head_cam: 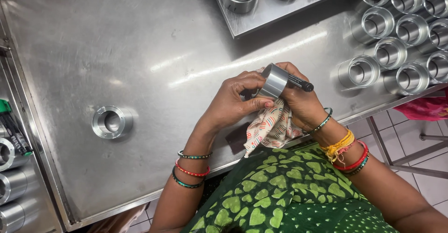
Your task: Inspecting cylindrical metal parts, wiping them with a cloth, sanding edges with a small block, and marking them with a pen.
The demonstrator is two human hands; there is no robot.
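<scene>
A short metal ring (274, 81) is being held above the near edge of the steel surface (154, 51), clasped between both hands. The left hand (233, 103) is being wrapped around its side, fingers clenched on it, while the right hand (298, 103) is being closed on the ring together with a black marker (300, 82) and a patterned cloth (270, 126) hanging beneath. A flanged metal ring (112, 121) is being left lying alone to the left, well apart. More metal sleeves (396, 32) are being kept grouped at the far right, and a tray (280, 9) is being kept at the top.
</scene>
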